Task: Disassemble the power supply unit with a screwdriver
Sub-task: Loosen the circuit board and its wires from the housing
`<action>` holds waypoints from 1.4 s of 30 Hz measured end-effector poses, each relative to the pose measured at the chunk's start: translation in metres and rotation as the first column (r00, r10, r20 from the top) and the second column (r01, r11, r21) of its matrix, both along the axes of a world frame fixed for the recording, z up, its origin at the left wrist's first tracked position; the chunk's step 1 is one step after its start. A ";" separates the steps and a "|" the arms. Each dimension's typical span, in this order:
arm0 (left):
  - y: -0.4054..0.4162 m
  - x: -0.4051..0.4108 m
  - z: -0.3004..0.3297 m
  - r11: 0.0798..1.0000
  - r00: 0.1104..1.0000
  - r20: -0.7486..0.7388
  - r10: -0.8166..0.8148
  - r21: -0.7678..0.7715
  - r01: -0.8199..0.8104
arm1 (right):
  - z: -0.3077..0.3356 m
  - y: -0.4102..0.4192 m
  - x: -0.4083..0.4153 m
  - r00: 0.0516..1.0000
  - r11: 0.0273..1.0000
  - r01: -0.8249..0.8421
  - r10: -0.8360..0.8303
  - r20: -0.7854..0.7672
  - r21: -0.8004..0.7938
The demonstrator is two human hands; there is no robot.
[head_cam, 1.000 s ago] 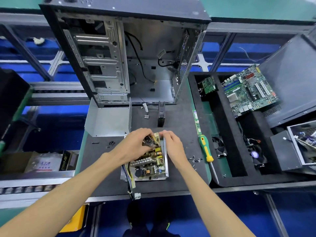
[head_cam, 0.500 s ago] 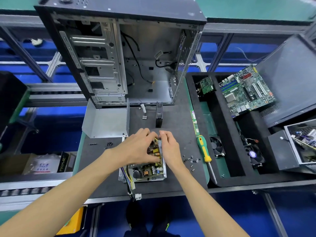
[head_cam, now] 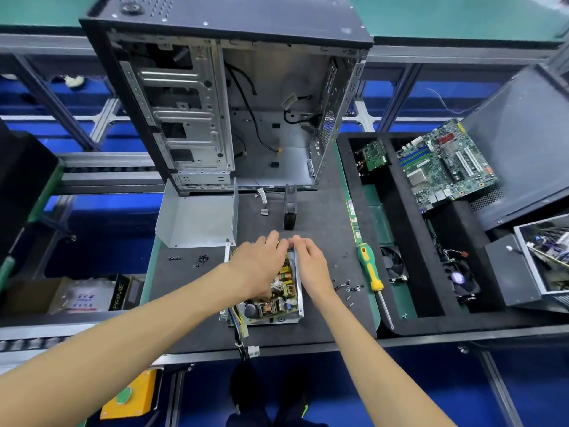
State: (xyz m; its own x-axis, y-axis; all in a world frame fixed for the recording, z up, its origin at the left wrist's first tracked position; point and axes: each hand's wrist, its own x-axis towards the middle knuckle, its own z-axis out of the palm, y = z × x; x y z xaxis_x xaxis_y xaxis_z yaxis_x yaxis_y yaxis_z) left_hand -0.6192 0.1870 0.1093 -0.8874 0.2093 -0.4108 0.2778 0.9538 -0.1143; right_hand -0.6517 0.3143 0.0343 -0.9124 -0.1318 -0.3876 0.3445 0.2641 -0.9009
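The open grey metal power supply box (head_cam: 277,303), with its circuit board and coloured wires showing, sits at the front of the dark grey work mat (head_cam: 323,229). The left hand (head_cam: 257,266) lies over the top of the box, fingers bent down into its far end; what they hold is hidden. The right hand (head_cam: 311,266) has its fingers curled on the far right edge of the box wall. The two hands almost touch at the fingertips.

The green and yellow screwdriver (head_cam: 371,272) lies on the mat to the right of the box, apart from both hands. Small black screws (head_cam: 348,286) are scattered between the box and the screwdriver. More screws (head_cam: 201,259) lie to the left.

Behind the hands a bent grey metal cover (head_cam: 197,217) rests on the mat. Behind that stands the big empty black computer case (head_cam: 234,97), open on its side. To the right, a black foam tray (head_cam: 409,241) holds a green motherboard (head_cam: 446,163) and black fans (head_cam: 394,263).
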 end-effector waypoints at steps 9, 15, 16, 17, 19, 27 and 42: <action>-0.024 -0.011 -0.013 0.965 0.996 0.012 -0.086 0.251 0.080 | -0.001 0.005 -0.004 0.999 0.999 -0.031 0.031 -0.009 -0.020; -0.046 -0.003 -0.012 0.885 0.991 -0.087 -0.100 0.447 0.129 | 0.003 0.009 -0.013 0.999 0.998 -0.033 0.033 -0.004 -0.062; -0.049 -0.001 -0.012 0.877 0.990 -0.097 -0.099 0.462 0.133 | 0.002 0.009 -0.013 0.999 0.997 -0.032 0.032 -0.005 -0.064; -0.051 0.001 -0.013 0.869 0.990 -0.104 -0.092 0.476 0.131 | 0.002 0.009 -0.013 1.000 0.997 -0.031 0.031 -0.001 -0.068; -0.056 0.005 -0.014 0.856 0.990 -0.116 -0.083 0.500 0.130 | 0.002 0.008 -0.012 0.999 0.997 -0.034 0.035 0.013 -0.072; -0.054 0.012 -0.018 0.833 0.992 -0.123 -0.019 0.546 0.084 | 0.004 0.001 0.003 1.000 0.999 -0.019 0.018 0.018 0.037; -0.069 0.013 0.002 0.821 0.991 -0.052 0.126 0.566 -0.075 | 0.011 -0.004 -0.006 0.995 0.980 -0.096 0.097 0.000 0.173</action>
State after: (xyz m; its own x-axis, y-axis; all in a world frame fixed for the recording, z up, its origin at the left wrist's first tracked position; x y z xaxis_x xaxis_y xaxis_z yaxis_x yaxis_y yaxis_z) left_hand -0.6062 0.1181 0.1115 -0.9418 0.2884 -0.1729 0.1908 0.8816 0.4318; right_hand -0.6573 0.3103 0.0457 -0.9019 -0.1512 -0.4047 0.3026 0.4476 -0.8415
